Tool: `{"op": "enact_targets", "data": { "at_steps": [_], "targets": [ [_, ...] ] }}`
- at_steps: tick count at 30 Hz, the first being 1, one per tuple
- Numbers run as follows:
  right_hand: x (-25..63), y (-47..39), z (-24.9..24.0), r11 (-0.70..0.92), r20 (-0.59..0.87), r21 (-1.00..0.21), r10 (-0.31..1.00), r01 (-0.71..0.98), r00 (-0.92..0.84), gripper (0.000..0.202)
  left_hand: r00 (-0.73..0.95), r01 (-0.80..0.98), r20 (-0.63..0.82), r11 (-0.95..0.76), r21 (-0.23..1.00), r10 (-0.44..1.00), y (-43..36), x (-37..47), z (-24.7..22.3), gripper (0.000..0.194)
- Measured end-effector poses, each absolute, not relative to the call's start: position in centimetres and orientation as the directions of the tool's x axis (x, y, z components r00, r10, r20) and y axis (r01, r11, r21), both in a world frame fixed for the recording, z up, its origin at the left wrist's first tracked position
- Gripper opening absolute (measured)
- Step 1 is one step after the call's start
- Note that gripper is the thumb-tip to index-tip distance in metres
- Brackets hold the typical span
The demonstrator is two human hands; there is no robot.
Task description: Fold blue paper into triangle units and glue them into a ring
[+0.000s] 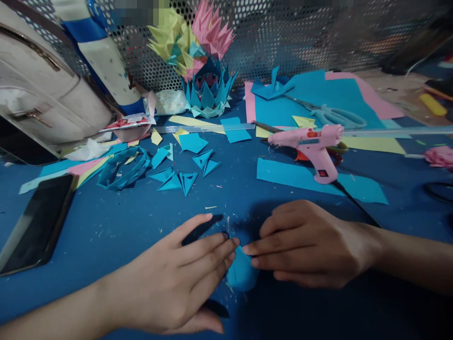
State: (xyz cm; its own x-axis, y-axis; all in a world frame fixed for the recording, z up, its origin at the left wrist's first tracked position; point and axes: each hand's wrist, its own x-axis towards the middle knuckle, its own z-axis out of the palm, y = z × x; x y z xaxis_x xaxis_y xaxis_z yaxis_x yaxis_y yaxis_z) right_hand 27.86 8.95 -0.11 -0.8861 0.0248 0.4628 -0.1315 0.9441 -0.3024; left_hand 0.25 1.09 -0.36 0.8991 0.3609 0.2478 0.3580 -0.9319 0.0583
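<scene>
A small piece of blue paper (242, 274) lies on the blue tabletop between my hands, its upper part covered by fingers. My left hand (177, 271) is open, with fingers stretched out and spread; the middle fingertips rest on the paper's upper left edge. My right hand (311, 245) is closed, its bent fingers together and their tips on the paper's upper right edge; its thumb is hidden. Beyond the hands lie folded blue paper triangles (173, 180), a ring of folded blue paper (124, 168) and small cut blue pieces (192, 142).
A pink glue gun (314, 146) lies on a blue strip (283, 174), near scissors (331, 115) and paper sheets (304, 106). Folded paper flowers (208, 89) stand at the back. A phone (38, 222), bag (46, 89) and bottle (102, 56) are at left.
</scene>
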Motion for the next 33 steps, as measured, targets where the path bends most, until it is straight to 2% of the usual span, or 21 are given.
{"op": "enact_targets", "data": {
  "at_steps": [11, 21, 33],
  "targets": [
    [27.89, 8.98, -0.29, 0.943, 0.470, -0.300, 0.013, -0.146, -0.882, 0.025, 0.887, 0.365, 0.272, -0.927, 0.083, 0.374, 1.08, 0.33, -0.51, 0.060],
    [27.87, 8.87, -0.30, 0.953, 0.450, -0.270, 0.000, -0.137, -0.893, 0.027, 0.887, 0.367, 0.284, -0.929, 0.045, 0.364, 1.04, 0.36, -0.48, 0.059],
    [27.99, 8.13, 0.11, 0.990, 0.443, -0.045, -0.101, -0.135, -0.891, 0.032, 0.910, 0.358, 0.241, -0.932, -0.046, 0.338, 0.84, 0.57, -0.12, 0.058]
  ]
}}
